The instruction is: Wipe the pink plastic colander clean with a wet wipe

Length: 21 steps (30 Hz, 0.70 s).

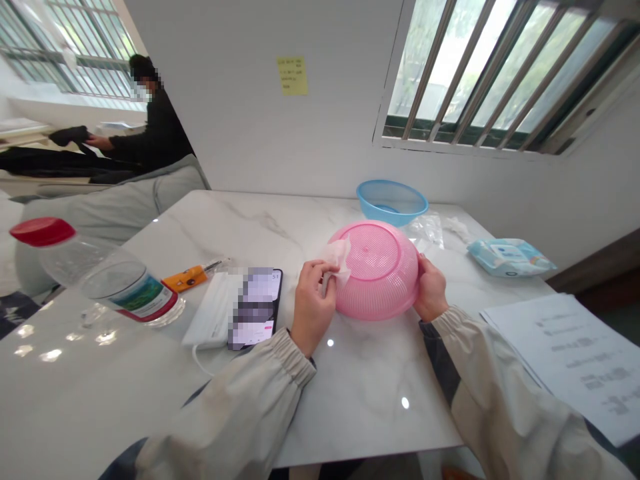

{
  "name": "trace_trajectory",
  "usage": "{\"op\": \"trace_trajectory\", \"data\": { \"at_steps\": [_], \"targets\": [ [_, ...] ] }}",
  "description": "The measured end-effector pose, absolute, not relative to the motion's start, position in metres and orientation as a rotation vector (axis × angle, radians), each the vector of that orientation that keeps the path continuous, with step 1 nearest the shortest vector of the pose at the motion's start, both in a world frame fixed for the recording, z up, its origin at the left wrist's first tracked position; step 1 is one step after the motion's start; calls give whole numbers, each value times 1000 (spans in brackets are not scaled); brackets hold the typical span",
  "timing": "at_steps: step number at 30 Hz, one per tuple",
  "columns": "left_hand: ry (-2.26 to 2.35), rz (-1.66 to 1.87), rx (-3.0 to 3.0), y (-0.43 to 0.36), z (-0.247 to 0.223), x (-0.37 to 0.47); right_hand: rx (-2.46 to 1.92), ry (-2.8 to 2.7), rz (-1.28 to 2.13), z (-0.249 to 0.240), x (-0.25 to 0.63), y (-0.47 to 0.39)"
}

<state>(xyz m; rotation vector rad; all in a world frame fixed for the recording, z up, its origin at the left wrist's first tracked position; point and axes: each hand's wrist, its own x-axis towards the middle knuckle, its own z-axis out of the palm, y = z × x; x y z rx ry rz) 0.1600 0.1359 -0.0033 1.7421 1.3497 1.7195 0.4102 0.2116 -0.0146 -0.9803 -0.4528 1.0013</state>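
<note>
A pink plastic colander [375, 293] is held bottom up over the white marbled table, its perforated base facing me. My right hand [431, 288] grips its right rim, with the fingers hidden behind it. Pinched in my left hand [315, 300] is a white wet wipe [340, 257], which lies against the colander's left side. Behind the colander stands a light blue plastic basin [393, 202], and a blue pack of wipes [510, 257] rests to the right.
At left are a large red-capped bottle [145, 293], an orange pouch [185, 279], a white mask [215, 310] and a phone [257, 307]. Printed sheets [570, 353] lie at right, crumpled clear plastic [427, 230] by the basin. A person [150, 127] sits beyond the table.
</note>
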Motion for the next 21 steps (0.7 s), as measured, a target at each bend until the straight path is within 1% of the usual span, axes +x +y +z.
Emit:
{"op": "trace_trajectory", "data": {
  "at_steps": [5, 12, 15, 18, 21],
  "targets": [
    [1159, 1579, 1898, 130, -2, 166, -975, -439, 971, -16, 412, 214],
    [882, 1278, 2148, 119, -7, 172, -941, -432, 973, -10, 407, 211],
    [926, 1360, 2206, 121, -10, 170, -933, -442, 1003, -8, 402, 210],
    [1037, 1487, 2167, 125, -10, 167, -941, -430, 1005, -6, 401, 209],
    [1138, 1543, 2113, 130, -10, 162, -956, -419, 1013, -5, 402, 210]
  ]
}}
